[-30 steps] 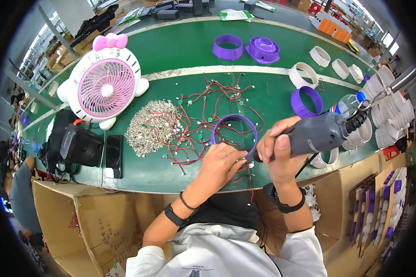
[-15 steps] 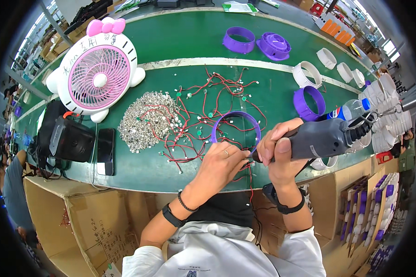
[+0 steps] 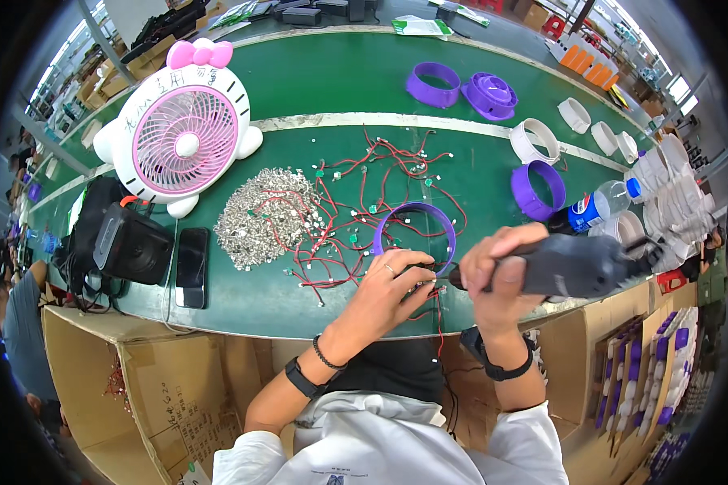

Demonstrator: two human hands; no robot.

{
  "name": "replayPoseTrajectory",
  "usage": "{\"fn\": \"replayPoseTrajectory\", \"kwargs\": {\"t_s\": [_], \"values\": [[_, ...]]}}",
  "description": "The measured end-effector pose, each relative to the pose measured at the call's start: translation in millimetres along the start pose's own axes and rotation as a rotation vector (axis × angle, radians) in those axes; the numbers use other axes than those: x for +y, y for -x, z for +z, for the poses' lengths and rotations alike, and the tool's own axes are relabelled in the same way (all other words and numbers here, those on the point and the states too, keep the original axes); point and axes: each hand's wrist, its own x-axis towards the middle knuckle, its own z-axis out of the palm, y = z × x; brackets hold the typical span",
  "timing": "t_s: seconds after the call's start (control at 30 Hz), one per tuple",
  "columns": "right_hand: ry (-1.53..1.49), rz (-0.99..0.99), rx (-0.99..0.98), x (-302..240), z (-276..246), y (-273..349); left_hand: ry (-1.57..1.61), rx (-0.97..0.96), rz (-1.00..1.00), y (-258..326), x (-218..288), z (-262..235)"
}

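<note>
My right hand (image 3: 500,275) is wrapped round a dark electric screwdriver (image 3: 578,268), held nearly level with its cable trailing to the right. The bit end points left at the near rim of a purple plastic ring (image 3: 450,238), which stands on the green bench. My left hand (image 3: 390,291) has closed its fingers on that near rim; the hand covers this part of the ring. Whether the bit touches a screw there cannot be made out. Behind and left of the ring lie tangled red-and-black wires (image 3: 328,212) with small green boards. Beside them is a heap of small metal screws (image 3: 267,218).
A pink-and-white fan (image 3: 188,145), a black speaker (image 3: 135,245) and a phone (image 3: 192,267) occupy the left. Another purple ring (image 3: 538,191), a bottle (image 3: 603,206) and stacked white rings (image 3: 673,194) stand right. Cardboard boxes (image 3: 178,396) sit below the bench edge.
The screwdriver has shifted slightly right, its bit end drawing away from my left fingers. My left hand stays at the ring's near rim. The whole view has shifted a little.
</note>
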Motion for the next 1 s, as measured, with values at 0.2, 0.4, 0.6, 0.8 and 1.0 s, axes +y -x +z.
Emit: {"fn": "replayPoseTrajectory", "kwargs": {"t_s": [0.2,0.4,0.6,0.8,1.0], "values": [[0.022,-0.027,0.001,-7.4,1.4,-3.7,0.153,0.141,-0.137,-3.1,7.3,-1.4],[0.124,0.013,-0.039,2.3,5.6,1.7,0.024,0.071,-0.108,-5.7,13.7,-12.9],[0.176,0.001,-0.054,12.2,8.9,4.4,-0.15,-0.069,-0.028,3.2,4.1,-19.9],[0.164,0.056,-0.076,12.4,9.1,6.9,-0.123,-0.054,-0.03,5.9,0.2,-17.3],[0.107,0.063,-0.025,20.2,2.4,14.1,-0.136,-0.024,-0.034,6.7,0.0,-14.4]]}}
